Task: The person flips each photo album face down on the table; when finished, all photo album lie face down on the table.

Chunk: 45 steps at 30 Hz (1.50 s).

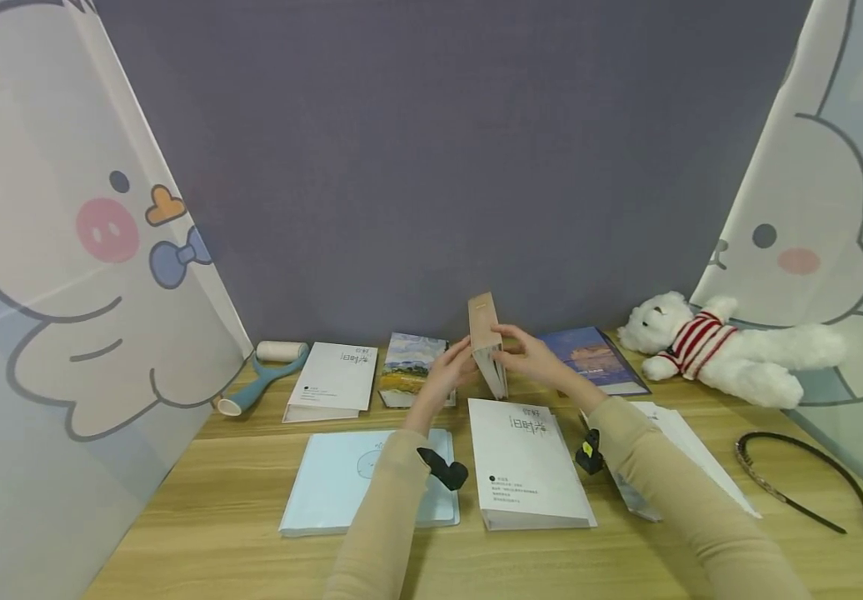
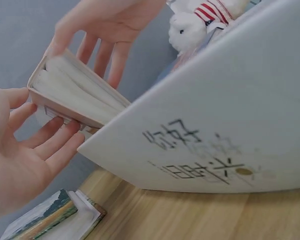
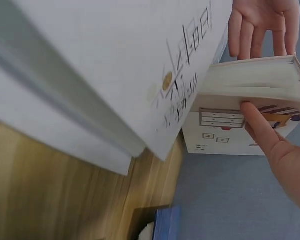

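Both hands hold a thick photo album (image 1: 483, 321) upright near the back wall, its tan spine towards the head camera. My left hand (image 1: 446, 375) grips its left side; in the left wrist view the fingers (image 2: 60, 140) lie along the cover and the thumb meets the spine edge. On the opposite side my right hand (image 1: 532, 358) grips the album near the spine. Pale page edges show between the covers in both wrist views. A drawing and several small boxes mark the cover (image 3: 220, 135) in the right wrist view. Just in front lies a white album (image 1: 525, 458).
A light blue album (image 1: 326, 483) lies front left. Behind it are another white album (image 1: 337, 375), a landscape-cover album (image 1: 409, 367) and a lint roller (image 1: 270, 367). On the right are a blue album (image 1: 589, 354), white booklet (image 1: 694, 454), plush bear (image 1: 709, 342) and headband (image 1: 814, 446).
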Each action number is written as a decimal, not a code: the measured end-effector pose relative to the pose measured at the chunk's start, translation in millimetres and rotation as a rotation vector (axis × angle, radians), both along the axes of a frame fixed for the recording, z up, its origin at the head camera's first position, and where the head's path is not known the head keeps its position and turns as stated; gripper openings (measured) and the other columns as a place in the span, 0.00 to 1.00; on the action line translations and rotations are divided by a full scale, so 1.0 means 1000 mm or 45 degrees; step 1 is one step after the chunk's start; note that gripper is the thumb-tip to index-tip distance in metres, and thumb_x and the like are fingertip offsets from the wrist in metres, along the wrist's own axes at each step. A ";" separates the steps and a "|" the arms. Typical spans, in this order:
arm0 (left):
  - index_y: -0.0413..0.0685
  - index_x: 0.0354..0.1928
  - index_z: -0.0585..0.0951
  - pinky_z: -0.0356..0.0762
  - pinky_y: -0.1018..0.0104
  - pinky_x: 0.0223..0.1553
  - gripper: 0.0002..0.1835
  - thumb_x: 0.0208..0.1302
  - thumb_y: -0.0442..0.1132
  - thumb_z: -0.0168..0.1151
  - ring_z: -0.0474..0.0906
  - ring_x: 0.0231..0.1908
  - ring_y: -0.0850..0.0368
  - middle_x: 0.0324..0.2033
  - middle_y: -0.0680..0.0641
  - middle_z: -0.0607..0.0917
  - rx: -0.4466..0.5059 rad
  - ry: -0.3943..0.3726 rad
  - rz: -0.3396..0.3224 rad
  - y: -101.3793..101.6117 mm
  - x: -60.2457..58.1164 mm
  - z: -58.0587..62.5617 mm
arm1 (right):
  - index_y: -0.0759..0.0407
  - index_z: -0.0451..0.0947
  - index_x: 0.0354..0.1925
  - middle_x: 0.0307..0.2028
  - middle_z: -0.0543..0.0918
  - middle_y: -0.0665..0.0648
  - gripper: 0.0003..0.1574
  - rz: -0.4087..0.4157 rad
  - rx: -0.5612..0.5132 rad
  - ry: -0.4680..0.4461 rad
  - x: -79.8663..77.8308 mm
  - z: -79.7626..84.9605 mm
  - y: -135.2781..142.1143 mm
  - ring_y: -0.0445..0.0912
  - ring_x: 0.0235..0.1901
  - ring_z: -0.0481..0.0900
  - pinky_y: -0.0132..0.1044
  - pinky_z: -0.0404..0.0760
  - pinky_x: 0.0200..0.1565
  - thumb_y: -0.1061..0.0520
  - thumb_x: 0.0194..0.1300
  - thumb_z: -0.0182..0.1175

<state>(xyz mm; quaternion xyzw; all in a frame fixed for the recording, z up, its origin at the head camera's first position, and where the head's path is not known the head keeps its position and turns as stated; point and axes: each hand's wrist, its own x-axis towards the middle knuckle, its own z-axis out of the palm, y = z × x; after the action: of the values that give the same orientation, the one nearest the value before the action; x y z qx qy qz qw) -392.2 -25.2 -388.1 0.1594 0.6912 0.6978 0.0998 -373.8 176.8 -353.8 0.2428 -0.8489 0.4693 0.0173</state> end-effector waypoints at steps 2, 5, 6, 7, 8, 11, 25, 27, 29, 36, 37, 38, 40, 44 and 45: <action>0.54 0.71 0.60 0.65 0.45 0.63 0.28 0.73 0.52 0.44 0.67 0.63 0.41 0.69 0.42 0.62 -0.015 -0.006 -0.033 0.001 0.001 0.000 | 0.56 0.54 0.70 0.68 0.57 0.65 0.36 -0.032 0.000 -0.010 0.000 0.001 0.001 0.66 0.60 0.68 0.53 0.80 0.48 0.49 0.69 0.53; 0.47 0.70 0.60 0.66 0.47 0.63 0.28 0.73 0.51 0.44 0.67 0.63 0.43 0.67 0.41 0.65 -0.036 0.003 -0.089 0.003 0.002 -0.001 | 0.62 0.57 0.66 0.68 0.58 0.67 0.33 -0.092 0.000 0.000 0.000 0.003 0.004 0.67 0.57 0.70 0.55 0.80 0.47 0.49 0.71 0.51; 0.46 0.70 0.60 0.65 0.47 0.63 0.28 0.73 0.51 0.43 0.67 0.63 0.44 0.67 0.40 0.65 -0.042 0.012 -0.104 0.004 0.002 -0.002 | 0.64 0.58 0.65 0.68 0.58 0.67 0.32 -0.106 -0.007 -0.002 0.000 0.003 0.005 0.67 0.57 0.70 0.56 0.80 0.47 0.49 0.71 0.51; 0.45 0.70 0.61 0.65 0.47 0.63 0.28 0.74 0.50 0.43 0.67 0.63 0.44 0.67 0.40 0.66 -0.045 0.016 -0.115 0.005 0.002 -0.002 | 0.66 0.59 0.63 0.68 0.58 0.67 0.31 -0.117 -0.012 -0.001 -0.001 0.004 0.005 0.67 0.56 0.71 0.57 0.79 0.48 0.49 0.71 0.50; 0.46 0.70 0.61 0.66 0.48 0.63 0.28 0.74 0.50 0.43 0.68 0.63 0.44 0.66 0.40 0.67 -0.050 0.017 -0.121 0.005 0.002 -0.003 | 0.66 0.59 0.62 0.68 0.58 0.67 0.30 -0.126 -0.010 -0.006 0.000 0.004 0.006 0.66 0.56 0.71 0.56 0.79 0.48 0.49 0.71 0.50; 0.51 0.70 0.62 0.66 0.49 0.63 0.26 0.74 0.48 0.44 0.68 0.63 0.43 0.66 0.40 0.67 -0.053 -0.010 -0.133 0.007 0.001 -0.006 | 0.65 0.60 0.60 0.69 0.59 0.65 0.30 -0.149 -0.027 -0.042 0.000 0.004 0.007 0.64 0.56 0.72 0.55 0.79 0.49 0.47 0.71 0.50; 0.45 0.68 0.65 0.66 0.54 0.64 0.26 0.74 0.49 0.42 0.65 0.65 0.45 0.66 0.42 0.67 -0.203 0.014 -0.261 0.006 -0.002 -0.019 | 0.64 0.64 0.57 0.55 0.72 0.67 0.35 -0.457 0.036 0.001 0.003 0.002 0.016 0.62 0.54 0.72 0.53 0.75 0.52 0.37 0.68 0.50; 0.44 0.67 0.66 0.66 0.53 0.64 0.25 0.74 0.49 0.42 0.65 0.65 0.45 0.66 0.42 0.68 -0.230 0.021 -0.240 0.005 -0.002 -0.021 | 0.64 0.62 0.62 0.57 0.71 0.68 0.39 -0.458 0.066 -0.013 0.003 0.001 0.018 0.63 0.56 0.71 0.55 0.73 0.55 0.36 0.67 0.49; 0.47 0.66 0.68 0.67 0.51 0.63 0.25 0.74 0.50 0.43 0.66 0.64 0.45 0.65 0.44 0.69 -0.266 0.018 -0.202 0.003 -0.001 -0.023 | 0.64 0.59 0.66 0.59 0.70 0.70 0.43 -0.448 0.122 -0.012 0.002 -0.001 0.019 0.63 0.58 0.69 0.56 0.71 0.57 0.35 0.68 0.48; 0.52 0.68 0.65 0.72 0.48 0.58 0.25 0.74 0.50 0.42 0.70 0.61 0.44 0.65 0.44 0.70 -0.313 -0.006 -0.127 -0.003 0.003 -0.027 | 0.67 0.54 0.70 0.63 0.66 0.72 0.50 -0.432 0.211 -0.039 0.002 -0.006 0.023 0.63 0.54 0.74 0.55 0.73 0.56 0.35 0.65 0.53; 0.51 0.68 0.65 0.72 0.49 0.58 0.25 0.74 0.49 0.43 0.70 0.61 0.44 0.64 0.43 0.70 -0.303 -0.012 -0.124 -0.004 0.003 -0.028 | 0.67 0.55 0.69 0.64 0.66 0.72 0.50 -0.434 0.211 -0.041 0.003 -0.006 0.023 0.63 0.53 0.75 0.55 0.73 0.56 0.35 0.64 0.54; 0.50 0.68 0.66 0.72 0.49 0.58 0.25 0.74 0.49 0.43 0.71 0.61 0.44 0.64 0.42 0.70 -0.298 -0.018 -0.120 -0.004 0.004 -0.029 | 0.67 0.54 0.69 0.64 0.66 0.72 0.50 -0.433 0.210 -0.047 0.003 -0.006 0.024 0.62 0.50 0.77 0.55 0.73 0.55 0.35 0.64 0.54; 0.49 0.68 0.66 0.71 0.49 0.59 0.25 0.73 0.49 0.44 0.70 0.61 0.44 0.64 0.40 0.70 -0.296 -0.024 -0.110 -0.005 0.003 -0.029 | 0.67 0.55 0.69 0.64 0.65 0.72 0.50 -0.436 0.215 -0.050 0.003 -0.006 0.025 0.63 0.51 0.76 0.55 0.73 0.55 0.36 0.64 0.54; 0.49 0.65 0.70 0.73 0.52 0.58 0.23 0.72 0.49 0.47 0.71 0.60 0.45 0.62 0.42 0.72 -0.357 0.010 -0.056 -0.004 0.002 -0.028 | 0.69 0.56 0.68 0.65 0.63 0.73 0.50 -0.455 0.242 -0.044 0.002 -0.009 0.028 0.65 0.58 0.69 0.56 0.72 0.57 0.37 0.63 0.57; 0.49 0.64 0.72 0.76 0.55 0.55 0.23 0.72 0.49 0.47 0.75 0.55 0.47 0.56 0.42 0.78 -0.379 0.020 -0.040 -0.004 0.002 -0.027 | 0.70 0.56 0.68 0.65 0.62 0.73 0.50 -0.457 0.242 -0.045 0.001 -0.011 0.029 0.65 0.61 0.65 0.56 0.71 0.58 0.38 0.63 0.58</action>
<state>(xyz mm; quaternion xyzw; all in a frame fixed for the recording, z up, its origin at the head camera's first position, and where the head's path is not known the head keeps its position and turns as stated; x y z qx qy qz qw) -390.4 -28.8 -415.5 0.1591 0.7852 0.5847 0.1276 -372.8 205.5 -364.5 0.0797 -0.9192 0.3805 0.0627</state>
